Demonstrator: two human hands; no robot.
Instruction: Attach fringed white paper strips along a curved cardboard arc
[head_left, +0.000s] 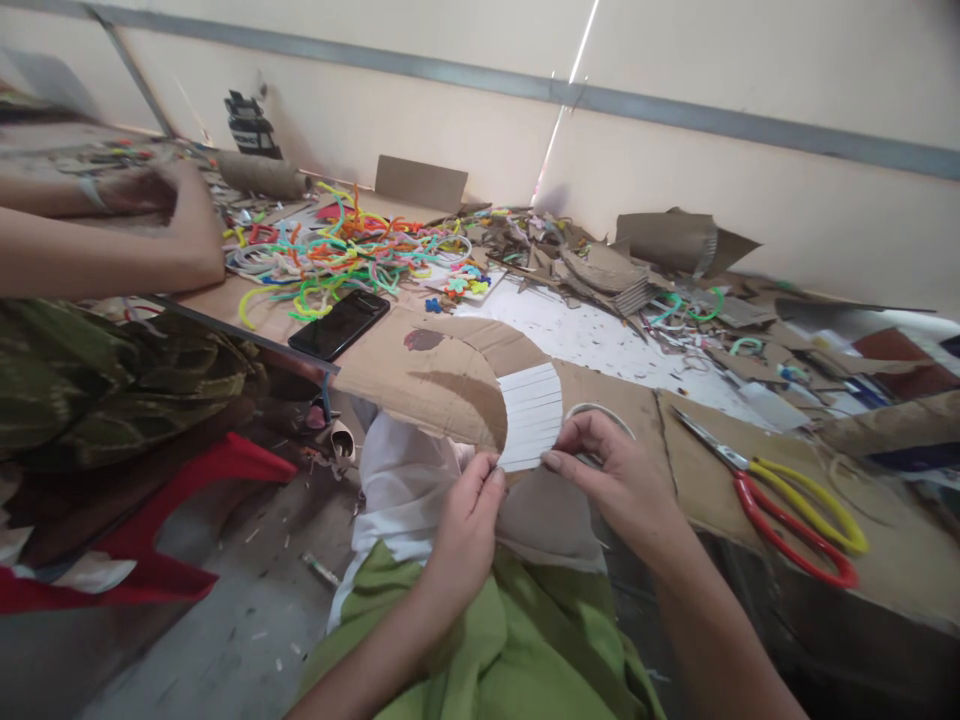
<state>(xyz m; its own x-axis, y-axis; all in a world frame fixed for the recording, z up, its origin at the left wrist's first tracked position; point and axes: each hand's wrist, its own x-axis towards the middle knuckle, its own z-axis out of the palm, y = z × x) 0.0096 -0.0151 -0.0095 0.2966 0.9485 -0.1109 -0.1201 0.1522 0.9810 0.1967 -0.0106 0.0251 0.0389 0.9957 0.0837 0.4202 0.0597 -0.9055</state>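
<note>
A curved cardboard piece [517,350] arches over the table's near edge, its lower end covered with narrow white strips [534,415]. My left hand [471,505] pinches the left corner of that striped end between thumb and fingers. At the right corner, my right hand [611,475] is closed with thumb and forefinger on the edge. Behind my right fingers a pale round rim [600,412] partly shows. Scissors [772,500] with one red and one yellow handle lie on the cardboard to the right, blades slightly apart.
A black phone [340,325] lies at the table edge on the left. Beyond it are tangled coloured pipe cleaners [352,245]. Cardboard scraps [600,275] pile along the wall. Another person's arm [112,245] rests on the left, above a red stool [172,530].
</note>
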